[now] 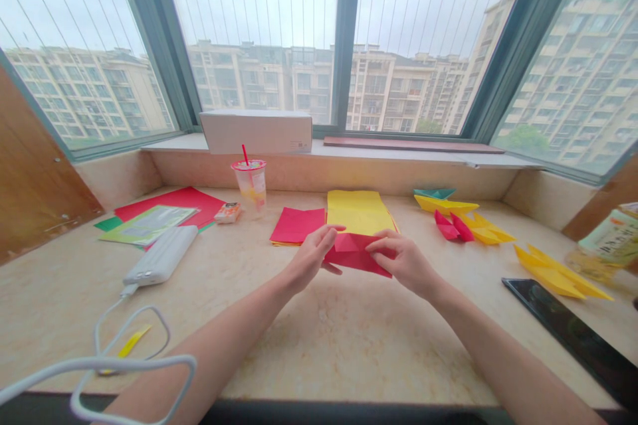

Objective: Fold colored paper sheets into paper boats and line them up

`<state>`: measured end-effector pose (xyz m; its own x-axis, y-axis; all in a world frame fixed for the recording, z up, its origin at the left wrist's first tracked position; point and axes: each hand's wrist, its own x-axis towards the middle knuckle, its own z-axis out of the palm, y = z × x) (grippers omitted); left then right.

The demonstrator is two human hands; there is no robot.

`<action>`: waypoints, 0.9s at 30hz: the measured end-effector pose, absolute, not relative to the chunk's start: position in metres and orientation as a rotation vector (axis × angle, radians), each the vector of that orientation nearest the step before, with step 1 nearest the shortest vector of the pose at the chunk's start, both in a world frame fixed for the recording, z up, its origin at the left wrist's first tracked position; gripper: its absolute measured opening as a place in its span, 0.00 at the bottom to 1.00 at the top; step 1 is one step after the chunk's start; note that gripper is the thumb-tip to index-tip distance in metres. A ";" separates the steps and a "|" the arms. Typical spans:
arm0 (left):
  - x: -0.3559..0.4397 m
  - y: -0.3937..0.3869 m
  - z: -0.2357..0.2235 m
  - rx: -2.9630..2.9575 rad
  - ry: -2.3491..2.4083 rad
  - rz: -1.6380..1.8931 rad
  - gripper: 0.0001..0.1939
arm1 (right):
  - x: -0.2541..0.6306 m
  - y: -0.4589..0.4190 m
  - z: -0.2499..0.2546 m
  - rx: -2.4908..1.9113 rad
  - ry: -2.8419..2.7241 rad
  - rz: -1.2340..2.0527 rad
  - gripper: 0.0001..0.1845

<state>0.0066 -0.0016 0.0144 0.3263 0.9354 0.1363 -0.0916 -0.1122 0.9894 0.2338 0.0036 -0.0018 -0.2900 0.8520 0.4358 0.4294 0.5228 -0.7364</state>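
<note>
A red sheet of folding paper (pixel 356 255), creased and partly folded, is held up above the counter between both hands. My left hand (pixel 315 254) pinches its left end, thumb on top and fingers underneath. At the right end, my right hand (pixel 405 260) grips the paper between thumb and fingers. Just behind lie a stack of red squares (pixel 298 224) and a yellow sheet of paper (pixel 355 209). Folded paper boats stand to the right: a green one (pixel 434 193), several yellow ones (pixel 558 272) and a small red folded piece (pixel 452 226).
On the left are a white power bank (pixel 162 255) with a cable (pixel 134 364), red paper sheets (pixel 174 206), a small orange-and-white box (pixel 228 213) and a plastic cup (pixel 250 186) with a straw. A dark phone (pixel 563 325) and a bottle (pixel 611 239) are at right. A long white box (pixel 256 133) rests on the sill.
</note>
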 end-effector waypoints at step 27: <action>0.017 -0.009 0.002 1.503 0.626 0.771 0.14 | 0.224 -0.005 -0.006 -0.753 -1.998 0.474 0.11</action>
<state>0.0168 -0.0087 0.0019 0.6269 0.7726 0.1004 -0.0608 -0.0799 0.9949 0.2236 -0.0054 -0.0056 -0.3907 0.6732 0.6278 0.3195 0.7388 -0.5934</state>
